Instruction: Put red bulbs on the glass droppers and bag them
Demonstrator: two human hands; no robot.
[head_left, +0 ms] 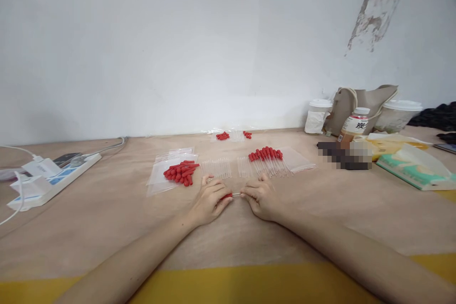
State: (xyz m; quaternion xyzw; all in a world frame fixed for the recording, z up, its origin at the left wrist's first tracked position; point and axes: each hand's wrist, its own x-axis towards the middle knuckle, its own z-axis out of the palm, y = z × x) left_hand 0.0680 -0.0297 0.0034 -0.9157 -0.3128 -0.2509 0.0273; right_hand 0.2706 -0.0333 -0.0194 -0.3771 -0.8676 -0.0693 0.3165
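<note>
My left hand (212, 202) pinches a red rubber bulb (227, 195), mostly covered by the fingers. Into its right end runs a thin clear tube (236, 194), whose other end is gripped by my right hand (260, 198). Beyond my left hand, a pile of loose red rubber bulbs (181, 172) rests on clear plastic bags (156, 182). Rows of bare clear tubes (216, 168) lie just past my hands. To their right is a row of tubes fitted with red bulbs (266, 156), like droppers, side by side.
Near the wall lie more bagged red bulbs (223, 136). A power strip (60, 178) with chargers is at the left. At the right stand lidded cups (318, 116), a drink bottle (354, 126), a beige bag (340, 109) and a tissue pack (415, 171).
</note>
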